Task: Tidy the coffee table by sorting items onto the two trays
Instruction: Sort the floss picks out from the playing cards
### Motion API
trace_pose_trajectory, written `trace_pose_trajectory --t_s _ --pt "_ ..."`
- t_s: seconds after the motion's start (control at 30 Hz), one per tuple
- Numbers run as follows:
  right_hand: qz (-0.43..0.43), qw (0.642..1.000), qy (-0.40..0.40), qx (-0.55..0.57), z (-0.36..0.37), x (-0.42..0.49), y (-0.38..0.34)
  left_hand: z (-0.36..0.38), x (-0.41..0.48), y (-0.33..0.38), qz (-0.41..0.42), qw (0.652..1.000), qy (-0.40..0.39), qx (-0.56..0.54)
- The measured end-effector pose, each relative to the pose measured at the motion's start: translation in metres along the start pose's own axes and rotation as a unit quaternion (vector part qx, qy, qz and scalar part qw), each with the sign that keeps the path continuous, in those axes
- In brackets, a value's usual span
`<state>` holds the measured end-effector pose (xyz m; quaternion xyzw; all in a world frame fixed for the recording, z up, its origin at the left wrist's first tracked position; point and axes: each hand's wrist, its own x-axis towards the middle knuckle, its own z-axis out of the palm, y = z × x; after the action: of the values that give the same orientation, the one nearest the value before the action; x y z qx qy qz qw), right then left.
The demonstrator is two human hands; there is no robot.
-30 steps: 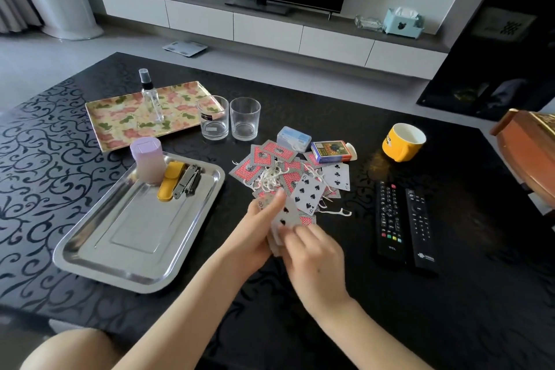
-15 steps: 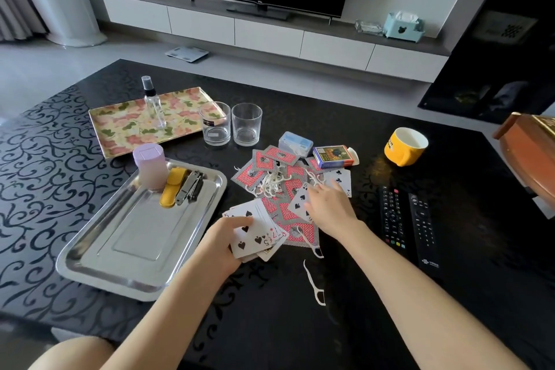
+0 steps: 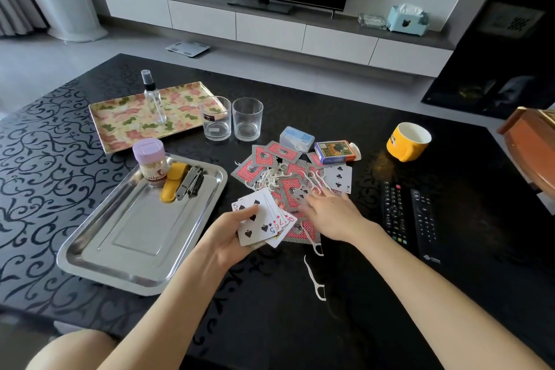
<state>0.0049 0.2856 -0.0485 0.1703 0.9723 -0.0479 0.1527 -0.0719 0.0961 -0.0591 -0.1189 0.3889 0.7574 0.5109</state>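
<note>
On my feed the left hand [image 3: 228, 237] grips a fan of cards [image 3: 261, 219], glossy and face up, with its thumb curled over the five of spades. It is just beside the rolled rim of the steel tray [image 3: 126, 261]. The right hand [image 3: 333, 216] is open, its fingers stretched onto the loose pile of red-backed cards [image 3: 264, 159]; the fingertips are blurred. Thin white floss picks [image 3: 315, 279] lie among the pile and in front of it on the glossy black coffee table [image 3: 300, 324], which has a scroll pattern. At the far end of the mirror-bright tray are a round jar with a lilac lid [image 3: 150, 162], a yellow case [image 3: 172, 183] and metal nail clippers [image 3: 190, 182]. A slim clear spray bottle [image 3: 153, 96] stands upright on the rectangular floral tray [image 3: 126, 117] behind. Two clear tumblers [image 3: 216, 119] stand side by side off its right end. Right of the pile are a yellow mug [image 3: 408, 141] and two matte black remotes [image 3: 395, 210].
</note>
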Motion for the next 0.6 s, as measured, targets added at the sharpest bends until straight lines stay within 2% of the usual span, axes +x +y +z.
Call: trace_pose_trajectory --t_s 0.03,0.07,0.13,0.17,0.2,0.27,0.33,0.47,0.53,0.6 --pt "-0.007 0.998 0.064 0.010 -0.001 -0.003 -0.001 -0.001 0.000 0.000 0.003 1.000 -0.005 -0.011" --pt "-0.013 0.986 0.165 0.019 -0.002 -0.007 -0.002 -0.002 0.000 0.001 0.009 1.000 -0.011 -0.025" --pt "-0.011 0.929 0.363 0.078 -0.004 -0.018 -0.007 -0.001 0.000 0.000 0.022 0.999 -0.024 -0.040" --pt "-0.029 0.894 0.430 0.121 -0.006 -0.025 -0.011 0.001 0.000 -0.001 0.019 0.999 -0.026 -0.031" --pt "-0.068 0.870 0.461 0.161 -0.006 -0.032 -0.015 0.003 0.000 -0.002 0.010 1.000 -0.021 -0.011" --pt "-0.171 0.849 0.461 0.190 0.002 -0.044 -0.027 0.009 -0.002 -0.005 -0.016 0.999 -0.010 0.041" --pt "-0.228 0.848 0.454 0.153 0.020 -0.052 -0.038 0.015 -0.002 -0.006 -0.026 0.997 -0.030 0.072" --pt "-0.230 0.883 0.401 0.080 0.045 -0.053 -0.049 0.018 0.002 -0.005 -0.015 0.998 -0.048 0.042" --pt "-0.238 0.896 0.352 0.126 0.038 -0.057 -0.045 0.019 0.003 -0.007 -0.010 0.998 -0.030 0.060" --pt "-0.155 0.900 0.335 0.232 0.024 -0.056 -0.032 0.019 0.002 -0.009 -0.005 0.998 -0.008 0.055"
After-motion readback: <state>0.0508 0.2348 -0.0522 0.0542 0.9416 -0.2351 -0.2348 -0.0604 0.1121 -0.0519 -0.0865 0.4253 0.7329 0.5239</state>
